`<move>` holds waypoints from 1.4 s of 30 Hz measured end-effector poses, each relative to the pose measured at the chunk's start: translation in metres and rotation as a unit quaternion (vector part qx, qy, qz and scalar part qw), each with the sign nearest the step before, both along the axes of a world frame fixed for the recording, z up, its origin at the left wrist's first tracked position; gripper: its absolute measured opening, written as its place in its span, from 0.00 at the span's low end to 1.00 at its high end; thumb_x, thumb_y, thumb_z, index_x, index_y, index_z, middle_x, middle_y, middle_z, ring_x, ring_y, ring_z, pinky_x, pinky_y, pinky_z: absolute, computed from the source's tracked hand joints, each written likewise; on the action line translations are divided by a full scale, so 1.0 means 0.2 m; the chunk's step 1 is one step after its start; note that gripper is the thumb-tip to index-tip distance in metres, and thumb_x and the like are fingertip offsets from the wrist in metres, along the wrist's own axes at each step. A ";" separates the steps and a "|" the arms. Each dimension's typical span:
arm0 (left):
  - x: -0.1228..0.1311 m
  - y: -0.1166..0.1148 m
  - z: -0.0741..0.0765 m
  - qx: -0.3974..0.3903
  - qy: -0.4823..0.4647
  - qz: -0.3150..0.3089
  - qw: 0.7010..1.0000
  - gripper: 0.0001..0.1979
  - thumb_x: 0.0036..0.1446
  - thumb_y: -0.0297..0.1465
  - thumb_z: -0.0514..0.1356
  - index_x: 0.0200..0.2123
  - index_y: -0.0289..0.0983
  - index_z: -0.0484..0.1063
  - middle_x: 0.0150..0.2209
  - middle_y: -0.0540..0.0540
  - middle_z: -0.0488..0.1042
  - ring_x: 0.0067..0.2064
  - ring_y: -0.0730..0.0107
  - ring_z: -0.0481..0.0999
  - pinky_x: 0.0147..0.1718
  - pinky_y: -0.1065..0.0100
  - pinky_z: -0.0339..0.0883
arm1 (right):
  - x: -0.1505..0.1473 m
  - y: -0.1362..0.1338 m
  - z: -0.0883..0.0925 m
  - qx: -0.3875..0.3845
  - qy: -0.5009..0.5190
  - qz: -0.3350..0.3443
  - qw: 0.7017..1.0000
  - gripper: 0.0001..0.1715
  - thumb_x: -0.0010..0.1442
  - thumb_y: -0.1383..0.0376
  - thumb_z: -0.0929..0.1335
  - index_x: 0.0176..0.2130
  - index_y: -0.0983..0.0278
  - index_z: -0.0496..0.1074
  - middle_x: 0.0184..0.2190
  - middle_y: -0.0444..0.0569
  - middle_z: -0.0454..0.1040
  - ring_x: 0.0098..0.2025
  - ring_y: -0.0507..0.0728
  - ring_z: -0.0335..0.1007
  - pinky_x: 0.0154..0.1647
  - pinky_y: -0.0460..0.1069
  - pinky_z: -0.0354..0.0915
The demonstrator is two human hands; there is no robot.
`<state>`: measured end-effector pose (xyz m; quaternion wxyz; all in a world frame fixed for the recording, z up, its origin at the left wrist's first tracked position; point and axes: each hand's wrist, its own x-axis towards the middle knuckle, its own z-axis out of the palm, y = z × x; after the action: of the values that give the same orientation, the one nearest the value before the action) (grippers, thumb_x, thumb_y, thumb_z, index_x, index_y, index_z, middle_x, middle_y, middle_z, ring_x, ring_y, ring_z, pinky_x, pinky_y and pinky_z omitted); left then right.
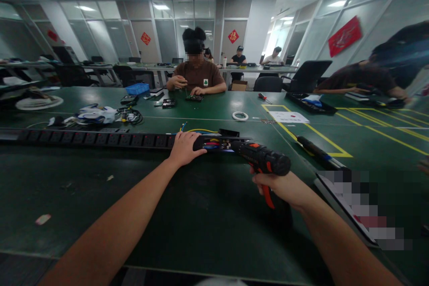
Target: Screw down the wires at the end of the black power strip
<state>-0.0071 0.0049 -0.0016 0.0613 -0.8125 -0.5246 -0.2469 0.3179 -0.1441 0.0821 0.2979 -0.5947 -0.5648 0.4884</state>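
Observation:
A long black power strip [117, 140] with a row of sockets lies across the green table. Over its right part rests my left hand [185, 145], fingers laid across the top and thumb along the near side. Just right of that hand the housing is opened up, and coloured wires [212, 144] show inside. My right hand [273, 184] is wrapped round the grip of a black and orange cordless drill [261, 157]. The drill's front end points left at the open section; its tip is too small to make out, so contact cannot be told.
Behind the strip lie bundled cables [132, 116], a blue basket [137, 88] and a white tape roll [240, 116]. To the right are a long dark tool [315, 151], a paper sheet [288, 117], a screwdriver [263, 97] and a black tray [311, 103]. A person [198, 73] works opposite.

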 end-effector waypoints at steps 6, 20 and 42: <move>0.00 0.00 0.00 -0.002 0.000 0.000 1.000 0.33 0.67 0.54 0.68 0.67 0.41 0.75 0.66 0.37 0.78 0.68 0.41 0.73 0.73 0.41 0.55 | 0.00 0.00 0.01 0.003 -0.005 0.007 1.000 0.13 0.47 0.61 0.73 0.36 0.60 0.75 0.20 0.42 0.75 0.26 0.58 0.74 0.30 0.51 0.69; 0.01 -0.01 0.01 -0.004 0.002 0.000 1.000 0.33 0.68 0.53 0.68 0.67 0.41 0.75 0.66 0.38 0.78 0.68 0.41 0.73 0.73 0.42 0.56 | 0.00 0.01 0.00 0.004 -0.010 0.001 1.000 0.15 0.45 0.60 0.72 0.36 0.60 0.74 0.20 0.42 0.75 0.25 0.57 0.73 0.29 0.50 0.68; 0.01 -0.01 0.01 0.004 -0.001 -0.001 1.000 0.33 0.68 0.54 0.67 0.67 0.41 0.75 0.66 0.37 0.78 0.68 0.41 0.73 0.73 0.41 0.56 | 0.00 0.00 0.00 -0.002 0.006 0.000 1.000 0.18 0.45 0.57 0.74 0.38 0.60 0.75 0.20 0.41 0.75 0.26 0.57 0.73 0.31 0.51 0.68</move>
<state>-0.0051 0.0026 0.0000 0.0633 -0.8126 -0.5226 -0.2500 0.3171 -0.1438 0.0818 0.3007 -0.5923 -0.5618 0.4931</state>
